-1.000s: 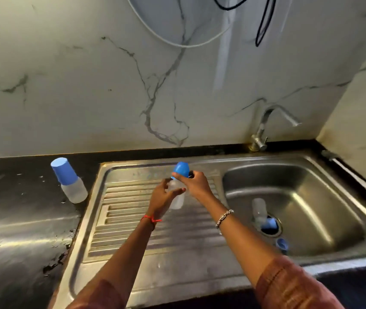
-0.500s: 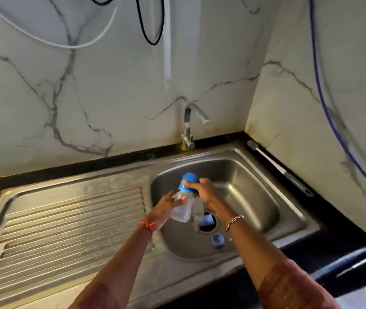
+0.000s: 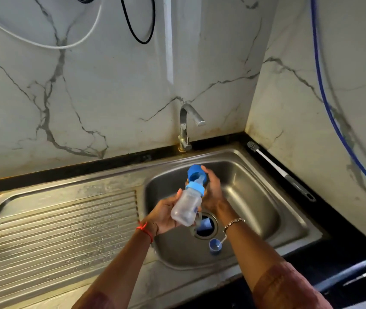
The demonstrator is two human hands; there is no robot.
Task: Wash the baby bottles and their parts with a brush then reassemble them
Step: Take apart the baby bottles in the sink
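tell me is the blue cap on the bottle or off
Off: the right hand holds the blue cap tilted just above the bottle, with the teat showing bare below it.

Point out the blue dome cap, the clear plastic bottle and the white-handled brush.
blue dome cap [image 3: 196,171]: head view, outer wall.
clear plastic bottle [image 3: 186,205]: head view, mid-body.
white-handled brush [image 3: 272,162]: head view, white handle.
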